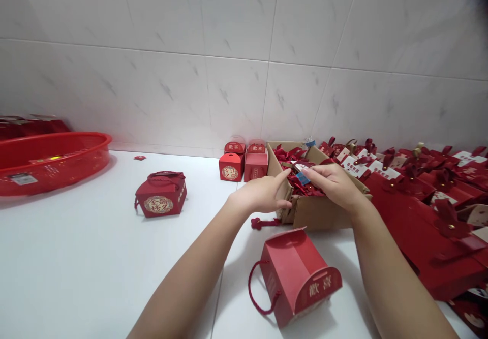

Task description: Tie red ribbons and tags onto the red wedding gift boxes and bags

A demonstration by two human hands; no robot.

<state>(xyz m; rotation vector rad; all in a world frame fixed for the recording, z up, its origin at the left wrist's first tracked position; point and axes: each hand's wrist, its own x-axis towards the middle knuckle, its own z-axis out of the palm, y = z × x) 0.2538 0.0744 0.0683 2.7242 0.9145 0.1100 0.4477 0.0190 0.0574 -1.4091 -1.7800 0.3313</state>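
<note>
- Right of centre in the frame, the right hand [339,184] has thumb and finger pinched on a small card [303,166] above the cardboard box [324,213].
- The left hand [267,195], beside it near the middle, is loosely spread, its index finger reaching to the box's near left corner; from here I can't tell whether that fingertip touches anything inside.
- The card looks thin, light and fairly stiff; I'd expect it to bend if squeezed, so an edge or corner is the place to pinch.
- The red ribbon pieces [290,154] heaped around it look soft and likely to snag on one another; lifting one by its end seems wise.
- At lower centre sits a red gift box [295,273], untouched, between the forearms. It seems light, folded card, probably easy to dent; I'd hold it flat-palmed by its side walls or by the cord handle [251,290] hanging on its left.
- Left of centre stands another red box [160,196], its top closed, well apart from both hands.
</note>
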